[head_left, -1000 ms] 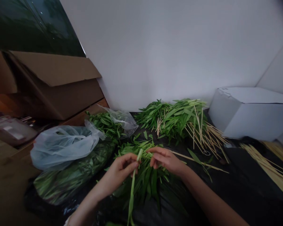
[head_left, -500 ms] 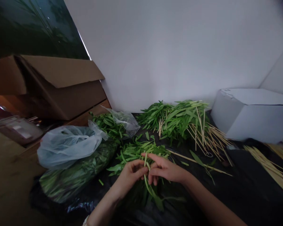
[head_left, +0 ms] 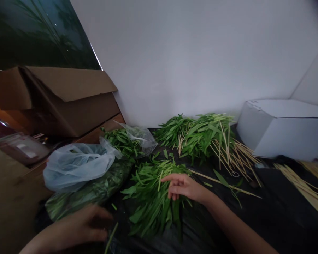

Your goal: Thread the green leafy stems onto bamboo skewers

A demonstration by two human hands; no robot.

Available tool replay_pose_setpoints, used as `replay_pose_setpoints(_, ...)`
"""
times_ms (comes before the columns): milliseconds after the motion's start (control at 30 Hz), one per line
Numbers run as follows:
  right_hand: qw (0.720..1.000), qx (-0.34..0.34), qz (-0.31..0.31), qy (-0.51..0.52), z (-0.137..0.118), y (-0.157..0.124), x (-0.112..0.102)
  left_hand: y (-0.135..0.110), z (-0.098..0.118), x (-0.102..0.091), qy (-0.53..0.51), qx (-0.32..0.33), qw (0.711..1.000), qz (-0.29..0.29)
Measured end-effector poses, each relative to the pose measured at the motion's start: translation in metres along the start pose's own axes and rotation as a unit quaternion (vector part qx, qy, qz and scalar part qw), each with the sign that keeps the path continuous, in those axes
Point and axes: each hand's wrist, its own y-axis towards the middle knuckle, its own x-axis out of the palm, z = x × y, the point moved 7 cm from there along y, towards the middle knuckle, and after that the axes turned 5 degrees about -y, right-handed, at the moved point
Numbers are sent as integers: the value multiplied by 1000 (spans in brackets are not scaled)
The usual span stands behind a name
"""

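My right hand (head_left: 184, 188) is over a heap of long-leaved greens (head_left: 148, 197). Its index finger reaches out to a short pale-green stem (head_left: 160, 180), while the thumb and other fingers are curled together. What lies between them is hidden. At the lower left, my left hand (head_left: 81, 227) is smeared by motion, with a gap showing between thumb and fingers. A cut green stem (head_left: 111, 238) slants just beyond its fingertips, apparently apart from them. Another small stem piece (head_left: 113, 206) lies on the black plastic sheet (head_left: 201, 225).
Bundled greens with thin sticks (head_left: 212, 135) lie along the white wall. To the left are a pale plastic bag (head_left: 78, 165), a clear bag of greens (head_left: 95, 190) and a cardboard box (head_left: 76, 106). On the right stand a white box (head_left: 288, 134) and loose sticks (head_left: 302, 187).
My left hand has left the stem beside my right hand and moved down to the left. A cut stem now shows near it. My right hand has barely moved.
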Motion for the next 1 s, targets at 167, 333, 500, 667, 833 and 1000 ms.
replay_pose_setpoints(167,1000,8,13,-1,1,0,-3,68,36,-27,9,88,996,18)
replay_pose_setpoints(333,999,18,28,1,1,0,-8,176,72,-72,194,133,954,185)
replay_pose_setpoints(500,999,19,35,16,3,1,-12,263,48,-94,309,32,919,242)
replay_pose_setpoints(667,999,25,33,20,4,1,-13,290,24,-104,347,-43,889,295)
replay_pose_setpoints(833,999,34,28,12,5,0,-12,295,23,-100,362,-36,883,296)
replay_pose_setpoints(1000,999,42,24,5,5,1,-11,295,36,-127,354,-48,886,296)
